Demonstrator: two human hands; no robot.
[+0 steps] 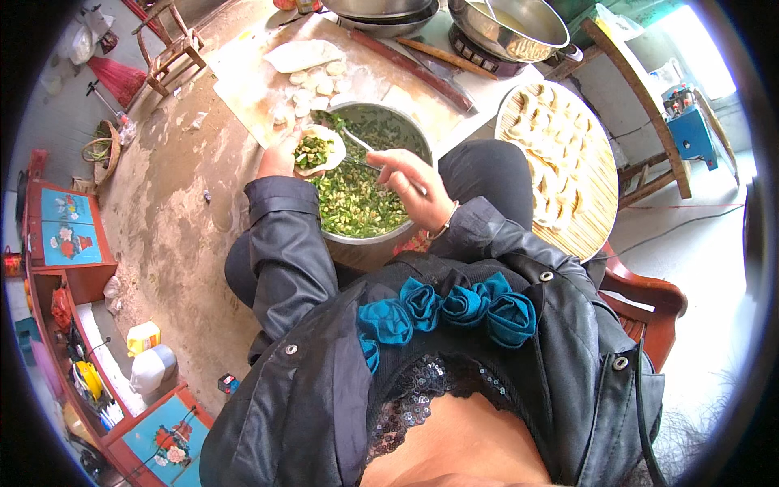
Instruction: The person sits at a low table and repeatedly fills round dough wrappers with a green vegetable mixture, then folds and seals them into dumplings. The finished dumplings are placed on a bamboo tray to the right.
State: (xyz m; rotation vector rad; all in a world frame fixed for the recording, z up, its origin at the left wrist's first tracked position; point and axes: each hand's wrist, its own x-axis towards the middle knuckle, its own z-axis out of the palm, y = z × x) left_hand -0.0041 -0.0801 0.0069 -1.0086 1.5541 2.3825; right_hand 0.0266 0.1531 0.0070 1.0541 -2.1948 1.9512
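My left hand [280, 154] cradles a round dough wrapper [334, 152] over the bowl's left rim. A mound of chopped green filling [313, 152] lies on the wrapper. My right hand [414, 181] grips slim metal utensils [360, 162], their near ends reaching the wrapper's edge; whether they are spoons or chopsticks is hard to tell. Below both hands, between my knees, stands a large metal bowl [427, 135] holding more chopped green filling [362, 204]. To the right, a round slatted tray [585, 238] carries rows of shaped dumplings [551, 158].
Beyond the bowl, a floured board [371, 76] holds small dough pieces [302, 96], a larger dough sheet [304, 56] and a wooden rolling pin [447, 58]. A metal pot [517, 24] sits on an electric cooker [481, 45]. A wooden chair [167, 49] stands far left, a painted cabinet [91, 274] nearer.
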